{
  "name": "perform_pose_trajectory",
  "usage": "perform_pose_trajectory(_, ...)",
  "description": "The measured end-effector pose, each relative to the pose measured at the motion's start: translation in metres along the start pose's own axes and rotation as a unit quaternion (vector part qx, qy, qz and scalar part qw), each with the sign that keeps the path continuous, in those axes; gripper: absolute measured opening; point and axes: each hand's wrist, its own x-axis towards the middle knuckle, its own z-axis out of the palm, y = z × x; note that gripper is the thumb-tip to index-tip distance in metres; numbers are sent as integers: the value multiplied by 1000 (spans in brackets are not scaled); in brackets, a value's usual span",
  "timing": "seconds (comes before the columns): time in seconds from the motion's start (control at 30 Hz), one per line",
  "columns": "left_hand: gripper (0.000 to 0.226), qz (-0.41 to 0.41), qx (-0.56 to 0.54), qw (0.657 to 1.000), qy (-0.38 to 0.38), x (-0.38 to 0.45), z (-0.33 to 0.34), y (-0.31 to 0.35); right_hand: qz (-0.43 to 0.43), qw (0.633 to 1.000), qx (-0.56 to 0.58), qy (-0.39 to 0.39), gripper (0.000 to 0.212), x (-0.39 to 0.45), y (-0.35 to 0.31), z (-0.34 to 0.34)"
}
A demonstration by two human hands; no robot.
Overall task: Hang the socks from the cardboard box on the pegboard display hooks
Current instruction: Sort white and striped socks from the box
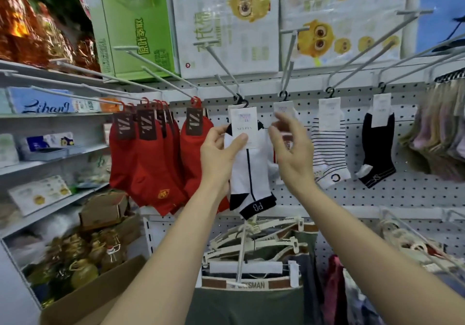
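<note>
Left hand [221,148] grip pinches one white sock [249,171]; right hand [292,148] grip wide, holding nothing.

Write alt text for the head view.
A person's left hand pinches the card of a white and black sock hanging on a pegboard hook, while the right hand hovers open beside it. Red socks hang to the left.

The right hand [289,148] hides most of the sock [283,109] behind it.
</note>
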Motion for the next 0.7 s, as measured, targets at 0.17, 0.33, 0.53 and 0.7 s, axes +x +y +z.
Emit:
perform_pose_trajectory(0.17,34,1,4,1000,-25,6,-6,-7,91,984,138,-67,43,-19,-19,20)
perform_pose_trajectory(0.33,31,67,97,993,-23,21,-25,1,161,973,164,8,47,-23,-18,34)
perform_pose_trajectory(0.53,34,208,193,959,-28,58,-32,44,165,980,107,41,47,0,-13,45)
perform_pose_trajectory(0.7,18,284,248,923,-71,78,-17,62,138,986,84,27,51,29,-16,53)
